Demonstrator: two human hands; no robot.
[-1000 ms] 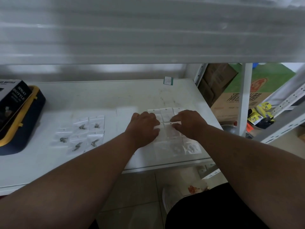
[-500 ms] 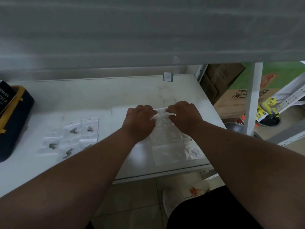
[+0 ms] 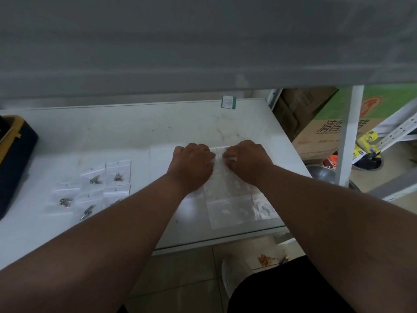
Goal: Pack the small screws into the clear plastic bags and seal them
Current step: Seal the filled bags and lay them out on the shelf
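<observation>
Fingers of left hand (image 3: 191,168) and right hand (image 3: 247,162) curl, pinching flat, filmy clear bags (image 3: 228,199).

The white shelf board (image 3: 140,132) is the landmark. Directly above it hangs an upper shelf (image 3: 203,41), so the room above the board is low. On its left end stands a dark case with yellow trim (image 3: 15,159). The filled bags with screws (image 3: 94,188) lie on its left middle part. Both hands, left hand (image 3: 191,166) and right hand (image 3: 248,161), cover the sheet of clear bags (image 3: 228,208) at its right front. Its back strip is bare, except a small green label (image 3: 228,102). Beside its right edge stands a white post (image 3: 349,136).
</observation>
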